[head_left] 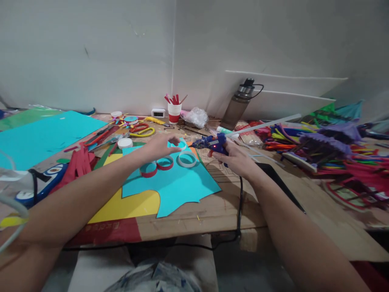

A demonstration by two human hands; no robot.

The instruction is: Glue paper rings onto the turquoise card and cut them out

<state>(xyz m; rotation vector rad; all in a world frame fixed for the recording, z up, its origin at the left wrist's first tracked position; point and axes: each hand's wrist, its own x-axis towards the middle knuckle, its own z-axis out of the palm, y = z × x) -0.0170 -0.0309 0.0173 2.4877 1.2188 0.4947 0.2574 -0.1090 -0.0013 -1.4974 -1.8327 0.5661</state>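
Note:
My right hand is wrapped round a blue hot glue gun with a small red light. A long whitish glue stick juts from its back, and its nozzle points left. My left hand has its thumb and fingers curled at a white ring just left of the nozzle; the grip is partly hidden. Below, another white ring and two red-and-white rings, a left one and a right one, stand on a cut turquoise sheet.
Yellow paper lies under the turquoise sheet. Scissors, red strips and a white lid are to the left. Behind stand a paper cup and a dark bottle. Pipe cleaners crowd the right; a black cord crosses the edge.

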